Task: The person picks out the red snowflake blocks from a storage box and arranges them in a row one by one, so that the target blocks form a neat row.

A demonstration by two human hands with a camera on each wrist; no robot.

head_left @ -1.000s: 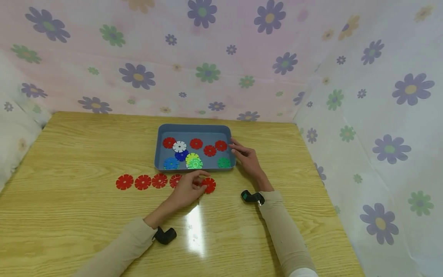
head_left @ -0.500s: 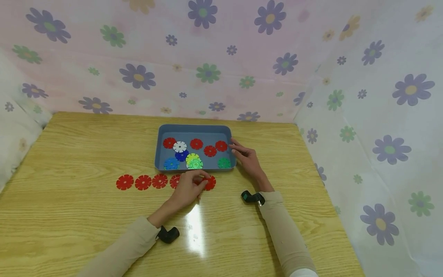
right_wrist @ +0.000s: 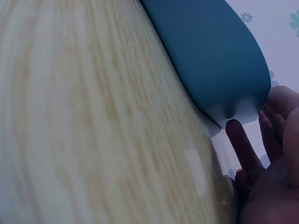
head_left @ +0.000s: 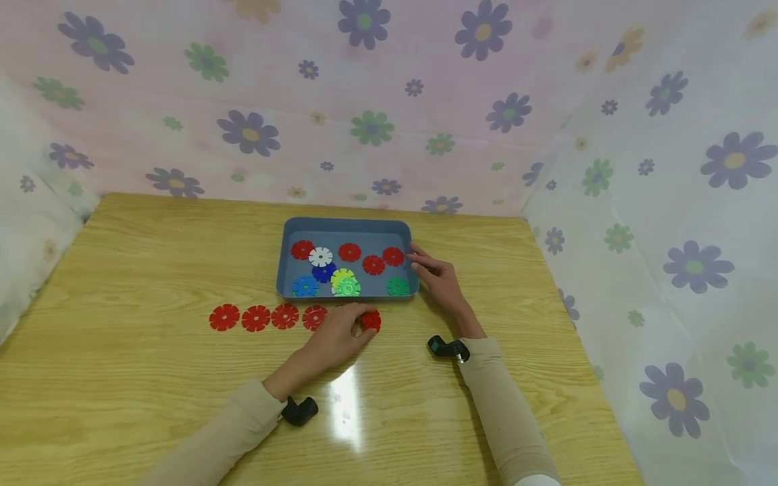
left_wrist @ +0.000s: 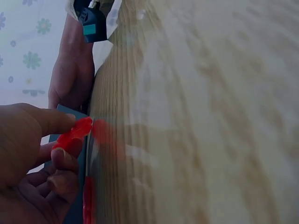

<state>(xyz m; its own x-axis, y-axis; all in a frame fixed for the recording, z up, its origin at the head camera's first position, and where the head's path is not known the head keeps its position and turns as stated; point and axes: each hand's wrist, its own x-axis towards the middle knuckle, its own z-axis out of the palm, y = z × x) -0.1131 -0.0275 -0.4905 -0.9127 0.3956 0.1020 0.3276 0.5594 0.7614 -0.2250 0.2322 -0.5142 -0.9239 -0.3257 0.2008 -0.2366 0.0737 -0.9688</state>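
Note:
My left hand (head_left: pixel 336 337) pinches a red notched plastic disc (head_left: pixel 372 321) between thumb and fingertips, at the right end of a row. In the left wrist view the disc (left_wrist: pixel 74 133) is tilted, with its edge by the tabletop. Several more red discs (head_left: pixel 256 318) lie flat to its left; the left hand partly covers the row. My right hand (head_left: pixel 442 287) touches the right wall of a blue-grey tray (head_left: pixel 346 225) with fairly straight fingers. In the right wrist view, fingertips meet the tray's outer corner (right_wrist: pixel 233 105).
Inside the tray lie red discs (head_left: pixel 349 252), a white disc (head_left: pixel 321 256), a dark blue disc (head_left: pixel 324 273), a light blue disc (head_left: pixel 305 286), yellow and pale green discs (head_left: pixel 346 286) overlapping, and a green disc (head_left: pixel 398 286). A flowered cloth (head_left: pixel 316 138) stands behind the wooden table (head_left: pixel 152 378).
My left hand has moved slightly right and its thumb and fingers have closed on the end red disc. The right hand stays at the tray. The head view has shifted slightly.

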